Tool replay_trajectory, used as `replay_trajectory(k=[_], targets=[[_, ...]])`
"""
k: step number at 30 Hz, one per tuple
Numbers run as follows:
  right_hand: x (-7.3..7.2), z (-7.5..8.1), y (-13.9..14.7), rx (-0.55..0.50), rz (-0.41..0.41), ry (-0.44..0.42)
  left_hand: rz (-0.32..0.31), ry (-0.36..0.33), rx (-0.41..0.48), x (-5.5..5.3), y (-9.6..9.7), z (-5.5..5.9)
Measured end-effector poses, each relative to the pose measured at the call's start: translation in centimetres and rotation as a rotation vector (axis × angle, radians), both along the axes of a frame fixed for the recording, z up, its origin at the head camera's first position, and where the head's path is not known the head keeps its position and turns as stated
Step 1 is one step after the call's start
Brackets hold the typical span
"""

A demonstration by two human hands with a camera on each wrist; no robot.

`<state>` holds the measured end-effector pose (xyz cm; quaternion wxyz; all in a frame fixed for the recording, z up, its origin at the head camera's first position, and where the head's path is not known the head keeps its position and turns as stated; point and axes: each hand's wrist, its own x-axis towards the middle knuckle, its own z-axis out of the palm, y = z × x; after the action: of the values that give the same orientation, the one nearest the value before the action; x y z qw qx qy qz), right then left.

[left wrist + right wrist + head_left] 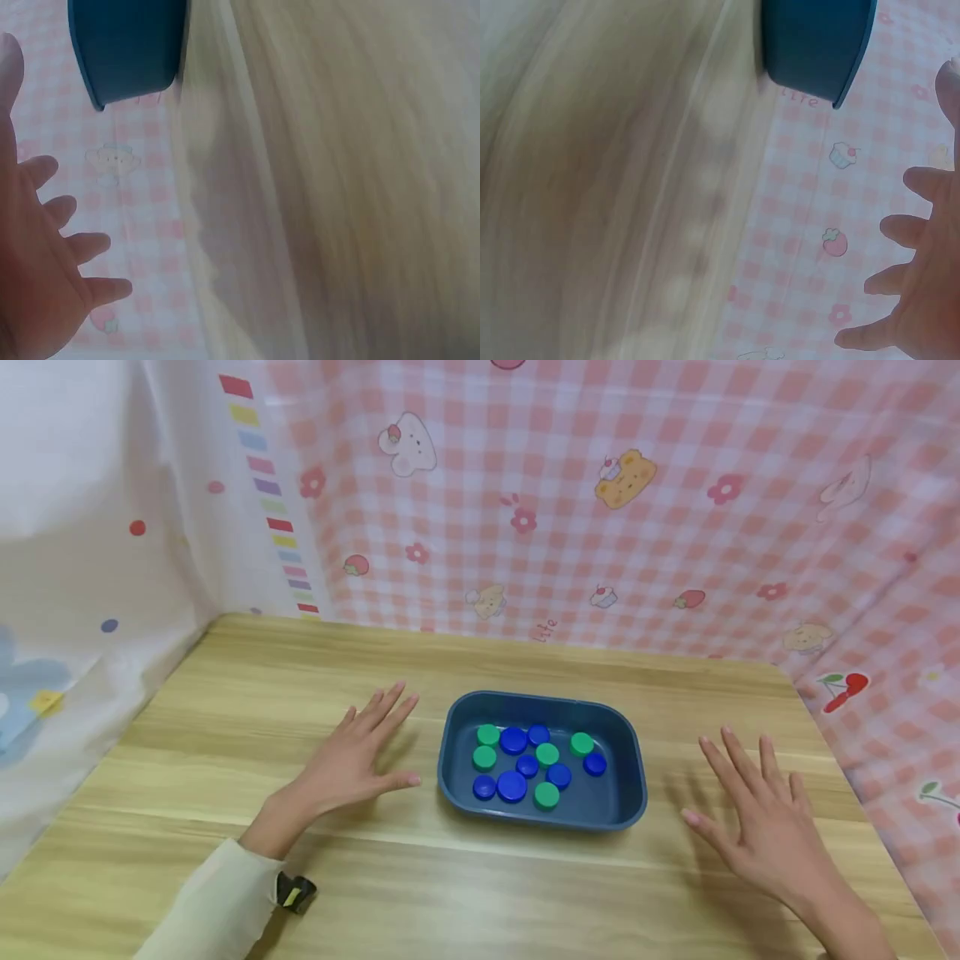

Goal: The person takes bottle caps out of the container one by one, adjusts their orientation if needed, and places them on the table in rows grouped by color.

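A dark blue rectangular tray [600,810] with rounded corners sits on the table between my hands. Inside it lie several green discs [547,796] and several blue discs [512,786] of differing sizes, looking like bottle caps. To the left of the tray is my left hand [352,768], fingers spread, holding nothing. My right hand [772,827] is off to the tray's right, also spread and holding nothing. Both wrist views show the tray's outer wall [127,52] apart from the fingers; the discs are hidden there.
The wooden table [450,893] reaches back to a pink checked curtain [465,510] with cartoon prints. White cloth [75,568] hangs at the left side, more checked cloth at the right. A black strap [296,893] shows at the left sleeve.
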<state>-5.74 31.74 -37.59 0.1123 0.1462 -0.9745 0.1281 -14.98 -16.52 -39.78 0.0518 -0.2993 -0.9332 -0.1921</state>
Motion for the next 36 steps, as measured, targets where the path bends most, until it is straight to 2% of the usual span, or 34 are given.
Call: replay_trajectory(k=[4,9,14,20,25,30,36], targets=[[-0.2,0.3,-0.5,-0.012,0.017,0.012,-0.042,-0.035,0.035,-0.2,0.8,-0.1],[-0.7,0.4,-1.5,-0.092,0.073,0.057,-0.106,-0.071,0.103,-0.2,1.8,-0.3],[-1.2,0.5,-2.8,-0.110,0.115,0.099,-0.145,-0.105,0.151,-0.4,2.8,-0.8],[-1.6,1.0,-4.6,-0.096,0.149,0.125,-0.144,-0.141,0.142,-0.5,3.6,-1.3],[-1.7,1.4,-5.7,-0.063,0.168,0.113,-0.146,-0.162,0.135,-0.8,4.2,-1.7],[-2.0,1.7,-6.8,-0.070,0.188,0.132,-0.174,-0.180,0.162,-0.9,4.2,-2.0],[-2.6,1.8,-8.2,-0.097,0.222,0.159,-0.197,-0.235,0.209,-0.9,4.1,-2.1]])
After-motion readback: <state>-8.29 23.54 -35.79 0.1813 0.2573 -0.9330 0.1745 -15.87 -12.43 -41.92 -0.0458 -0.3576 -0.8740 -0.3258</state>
